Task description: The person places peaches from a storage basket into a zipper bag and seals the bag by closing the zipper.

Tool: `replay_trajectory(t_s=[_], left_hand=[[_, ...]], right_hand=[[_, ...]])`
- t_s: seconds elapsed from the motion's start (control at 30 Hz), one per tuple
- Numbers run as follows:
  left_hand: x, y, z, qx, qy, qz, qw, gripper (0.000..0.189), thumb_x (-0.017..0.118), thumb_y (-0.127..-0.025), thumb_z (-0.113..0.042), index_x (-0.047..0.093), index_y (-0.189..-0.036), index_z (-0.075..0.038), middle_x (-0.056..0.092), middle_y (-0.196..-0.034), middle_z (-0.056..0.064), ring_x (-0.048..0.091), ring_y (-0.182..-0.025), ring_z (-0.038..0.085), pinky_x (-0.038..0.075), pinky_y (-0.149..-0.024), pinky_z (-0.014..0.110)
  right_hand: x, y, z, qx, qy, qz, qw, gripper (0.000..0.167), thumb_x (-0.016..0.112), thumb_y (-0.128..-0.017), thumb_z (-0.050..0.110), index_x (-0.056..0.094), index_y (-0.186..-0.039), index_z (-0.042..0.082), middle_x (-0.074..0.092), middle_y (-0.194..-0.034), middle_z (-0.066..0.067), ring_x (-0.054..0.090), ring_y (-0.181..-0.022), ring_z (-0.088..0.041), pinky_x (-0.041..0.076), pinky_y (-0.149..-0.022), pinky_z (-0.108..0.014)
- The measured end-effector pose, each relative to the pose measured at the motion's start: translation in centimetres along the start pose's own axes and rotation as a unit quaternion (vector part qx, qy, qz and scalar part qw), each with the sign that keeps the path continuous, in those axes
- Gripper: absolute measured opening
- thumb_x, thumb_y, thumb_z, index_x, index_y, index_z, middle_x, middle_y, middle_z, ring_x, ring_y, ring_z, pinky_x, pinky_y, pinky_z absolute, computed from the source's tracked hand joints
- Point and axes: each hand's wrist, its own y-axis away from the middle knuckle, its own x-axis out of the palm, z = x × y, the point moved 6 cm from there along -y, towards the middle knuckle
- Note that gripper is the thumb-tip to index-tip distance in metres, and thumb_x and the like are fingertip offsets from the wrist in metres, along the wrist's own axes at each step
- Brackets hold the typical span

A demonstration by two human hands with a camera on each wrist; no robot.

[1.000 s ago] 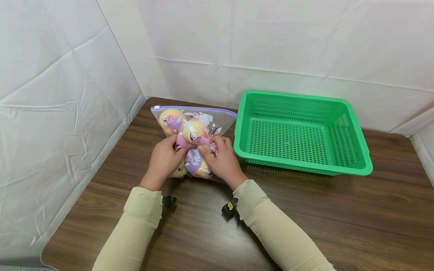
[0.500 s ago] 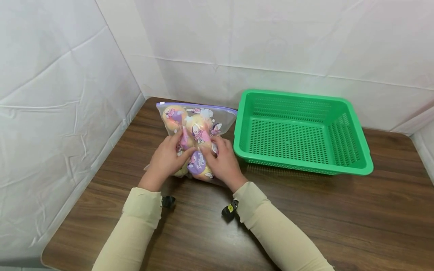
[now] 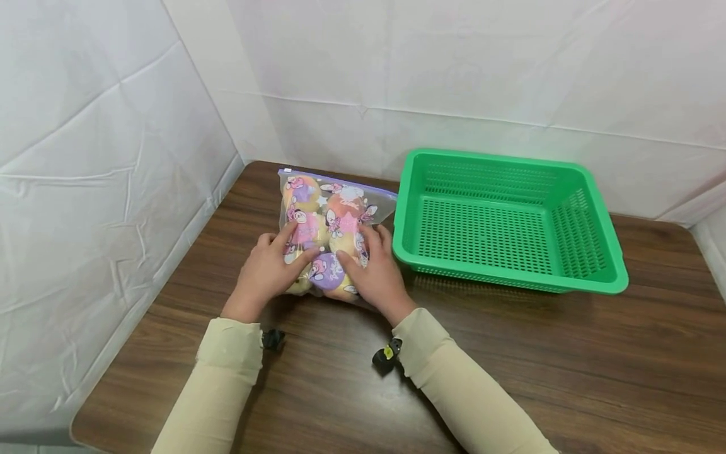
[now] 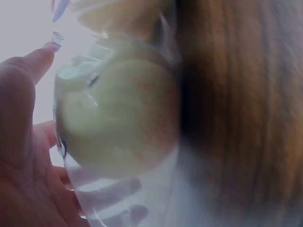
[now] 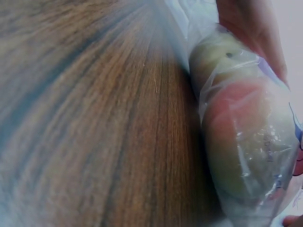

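A clear slider zip bag (image 3: pixel 311 228), printed in pink and purple, lies on the table with several apples inside. Its purple zip edge runs along the far side, and the white slider is at the far left corner. My left hand (image 3: pixel 266 271) rests on the bag's near left part, thumb stretched inward. On the right side, my right hand (image 3: pixel 379 277) rests with its thumb on top and its fingers along the bag's edge. A pale green apple with a reddish flush (image 4: pixel 118 109) shows through the film in the left wrist view. Another apple (image 5: pixel 246 137) with a red patch fills the right wrist view.
A green perforated plastic basket (image 3: pixel 609 252) stands close to the bag's right side; nothing is seen in it. The brown wooden table (image 3: pixel 510 353) meets white cloth walls (image 3: pixel 454 75) at its back and left.
Both hands gathered the bag's middle a second ago. The left hand has since shifted left and the hands have spread apart. The bag now lies flatter, its apples side by side.
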Motion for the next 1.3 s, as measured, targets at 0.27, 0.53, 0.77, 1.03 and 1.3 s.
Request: replay_trajectory(t_s=[0.27,0.53,0.77,1.03,1.3], left_hand=[[-0.5,-0.2,-0.9,0.044,-0.024,-0.074,0.9960,0.077,0.040,-0.094,-0.064,0.021,-0.156,-0.023,0.029,-0.149,0.028,0.034,-0.132,0.052,0.033,-0.100,0.070],[0.9,-0.6,-2.3,0.068,-0.077,-0.045,0.9937,0.061,0.032,-0.099,-0.057,0.031,-0.152,-0.026,0.013,-0.160,0.020,0.014,-0.144,0.052,0.021,-0.106,0.074],[0.8,-1.5,-1.9,0.071,-0.097,-0.038,0.9920,0.058,0.035,-0.099,-0.052,0.030,-0.152,-0.030,0.013,-0.161,0.019,0.020,-0.142,0.052,0.035,-0.100,0.071],[-0.2,-2.7,-0.1,0.081,-0.107,-0.012,0.9909,0.056,0.035,-0.101,-0.047,0.027,-0.153,-0.028,0.011,-0.162,0.019,0.021,-0.142,0.052,0.036,-0.098,0.072],[-0.4,-3.7,1.3,0.070,-0.101,0.016,0.9923,0.058,0.032,-0.101,-0.049,0.022,-0.155,-0.029,0.007,-0.163,0.016,0.019,-0.144,0.048,0.033,-0.101,0.072]], right_hand=[[0.0,0.0,3.2,-0.158,0.138,-0.033,0.9773,0.068,0.059,-0.090,0.051,0.037,-0.148,0.024,0.017,-0.161,-0.009,0.025,-0.145,-0.034,0.034,-0.109,-0.059],[1.5,-0.5,3.9,-0.160,0.265,0.020,0.9506,0.067,0.040,-0.092,0.065,0.035,-0.150,0.030,0.008,-0.164,-0.009,0.016,-0.148,-0.039,0.024,-0.112,-0.064],[1.5,-0.7,3.1,-0.094,0.219,0.053,0.9697,0.075,0.041,-0.089,0.071,0.033,-0.151,0.029,0.007,-0.163,-0.013,0.010,-0.148,-0.044,0.023,-0.111,-0.067],[3.2,-0.9,3.6,-0.094,0.206,0.047,0.9730,0.081,0.041,-0.088,0.070,0.031,-0.152,0.021,-0.001,-0.163,-0.013,0.008,-0.147,-0.047,0.022,-0.113,-0.065],[4.4,-1.2,3.8,-0.107,0.192,0.041,0.9747,0.079,0.043,-0.090,0.066,0.033,-0.151,0.016,-0.003,-0.163,-0.015,0.005,-0.147,-0.046,0.020,-0.116,-0.061]])
